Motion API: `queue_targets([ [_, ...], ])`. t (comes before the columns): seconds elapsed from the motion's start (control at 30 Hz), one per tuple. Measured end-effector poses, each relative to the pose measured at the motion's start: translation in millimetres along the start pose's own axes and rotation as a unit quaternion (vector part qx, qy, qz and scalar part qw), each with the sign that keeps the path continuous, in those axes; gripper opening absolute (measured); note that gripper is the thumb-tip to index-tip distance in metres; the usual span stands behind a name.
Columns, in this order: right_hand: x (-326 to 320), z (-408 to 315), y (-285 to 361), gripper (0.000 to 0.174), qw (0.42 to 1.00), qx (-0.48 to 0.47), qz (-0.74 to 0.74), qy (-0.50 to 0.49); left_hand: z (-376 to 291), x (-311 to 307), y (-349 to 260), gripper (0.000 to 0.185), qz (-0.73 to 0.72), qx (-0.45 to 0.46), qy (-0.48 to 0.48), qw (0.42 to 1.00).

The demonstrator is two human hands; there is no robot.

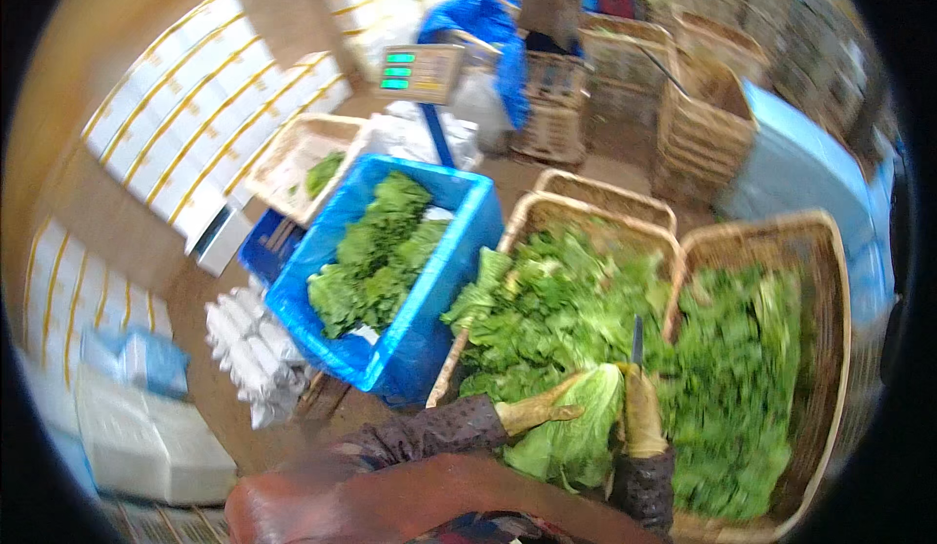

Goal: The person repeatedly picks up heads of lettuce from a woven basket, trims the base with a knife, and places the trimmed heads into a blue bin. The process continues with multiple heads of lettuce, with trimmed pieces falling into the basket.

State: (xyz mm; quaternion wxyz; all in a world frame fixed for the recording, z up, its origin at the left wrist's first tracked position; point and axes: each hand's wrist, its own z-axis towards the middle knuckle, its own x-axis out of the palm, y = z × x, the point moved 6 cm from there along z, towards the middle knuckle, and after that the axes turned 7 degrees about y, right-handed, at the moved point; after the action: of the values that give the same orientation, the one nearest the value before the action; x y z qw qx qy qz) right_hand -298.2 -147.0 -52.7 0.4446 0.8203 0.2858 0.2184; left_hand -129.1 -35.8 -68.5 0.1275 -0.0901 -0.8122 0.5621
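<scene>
My left hand (538, 406), in a yellowish work glove, grips a pale green head of leafy lettuce (578, 434) from its left side. A similar glove covers my right hand (644, 414), closed around a knife whose blade (637, 340) points away from me; its handle is hidden. This hand is right against the lettuce's right side. Beneath both hands, a woven-look crate (596, 204) is heaped with loose green lettuce (556, 310). To its right stands another crate (840, 339), also holding leafy greens (732, 397).
A blue-lined crate (417, 299) on the left holds lettuce heads (381, 251). Behind it rises a scale display (419, 74). White packages (256, 346) lie on the floor, with stacked white boxes (190, 97) beyond. More crates (706, 119) and blue sheeting (798, 156) stand at the back right.
</scene>
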Motion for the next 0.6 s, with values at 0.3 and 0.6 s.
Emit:
queue_targets([
  [0.3,39.3,3.2,160.5,0.040,0.779,-0.424,-0.458,0.066,-38.3,-70.8,-17.8,0.092,-0.253,0.159,0.004,0.954],
  [0.6,101.5,74.2,66.0,0.034,0.983,-0.159,-0.092,0.033,-96.5,-68.8,40.1,0.085,-0.387,0.158,-0.024,0.908],
])
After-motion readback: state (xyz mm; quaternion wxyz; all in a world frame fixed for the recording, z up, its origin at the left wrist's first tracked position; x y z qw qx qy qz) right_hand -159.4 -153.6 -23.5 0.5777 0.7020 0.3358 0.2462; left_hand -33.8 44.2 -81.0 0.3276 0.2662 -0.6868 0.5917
